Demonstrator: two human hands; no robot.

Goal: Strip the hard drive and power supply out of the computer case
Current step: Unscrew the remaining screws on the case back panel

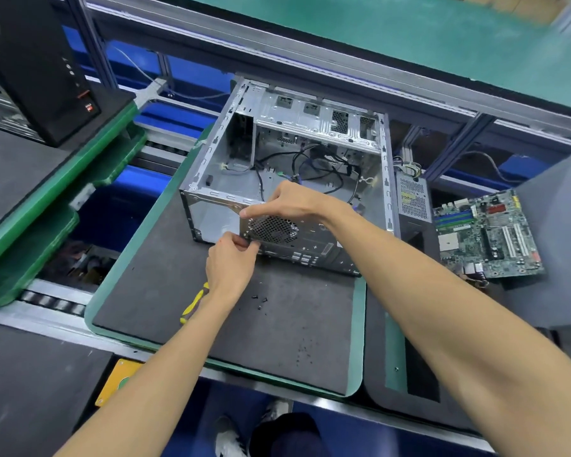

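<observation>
While the right hand (290,201) rests on the case (287,179) rear edge, left hand (233,258) fingers pinch beside the fan grille (272,229).

The open silver metal computer case (287,179) sits on the dark foam mat with green border (231,318), toward its far edge. Small black screws (260,301) lie on the mat before the case, and the yellow-and-black striped screwdriver (194,302) lies to their left. Right of the case stands the grey perforated power supply (413,200), and further right lies the green motherboard (488,235). The black tower computer (37,67) stands at the far left.
</observation>
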